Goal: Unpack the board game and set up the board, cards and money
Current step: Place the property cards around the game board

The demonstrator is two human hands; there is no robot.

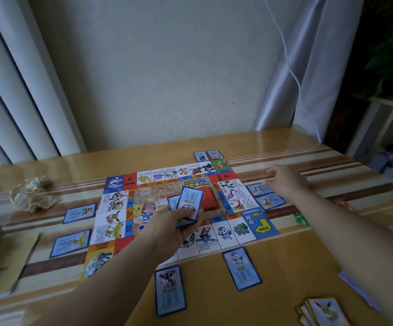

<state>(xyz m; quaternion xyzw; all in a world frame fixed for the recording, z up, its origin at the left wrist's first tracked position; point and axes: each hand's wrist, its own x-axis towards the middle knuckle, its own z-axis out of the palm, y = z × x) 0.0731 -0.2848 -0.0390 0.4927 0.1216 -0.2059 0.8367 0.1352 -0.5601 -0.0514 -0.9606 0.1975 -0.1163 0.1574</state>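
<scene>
I see a glossy striped wooden tabletop (pixel 285 255) set against a pale wall (pixel 167 78), with a white curtain (pixel 308 67) at its right. The board (pixel 118 217) lies flat mid-table. The left hand (pixel 172 224) hovers over the board's near half, gripping a stack of cards (pixel 188 203). The right hand (pixel 285 182) is just past the board's right edge, beside a blue card (pixel 260 189) lying there. Its fingers are curled, but I cannot tell whether they pinch anything.
</scene>
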